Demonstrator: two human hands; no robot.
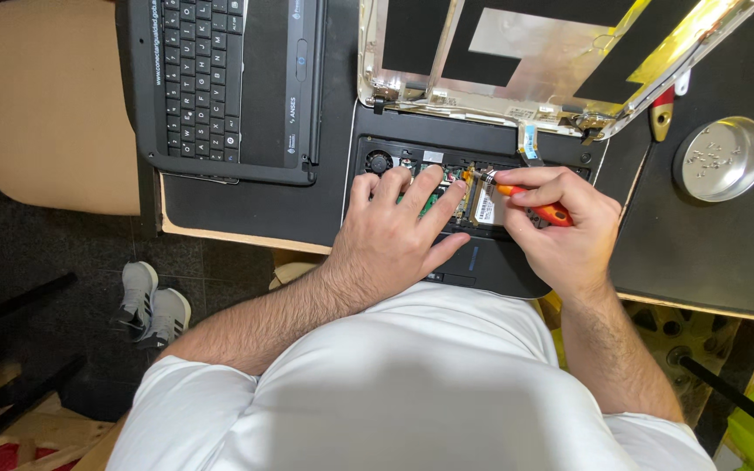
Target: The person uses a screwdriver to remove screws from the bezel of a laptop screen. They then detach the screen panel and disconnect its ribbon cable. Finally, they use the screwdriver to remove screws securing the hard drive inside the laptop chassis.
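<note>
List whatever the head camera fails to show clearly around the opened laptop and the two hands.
- Screwdriver tip: hidden in the head view between the right hand fingers and the parts inside the opened laptop.
- Board under the left hand: mostly covered by the palm and fingers.
- Contents of the round metal dish: too small to identify.
- Removed screen lid: cut off by the top edge.

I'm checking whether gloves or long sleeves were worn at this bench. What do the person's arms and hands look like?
Both the left hand and the right hand are bare: no gloves, rings or watch visible. The forearms are uncovered and hairy. A white short-sleeved shirt ends near the elbows.
</note>
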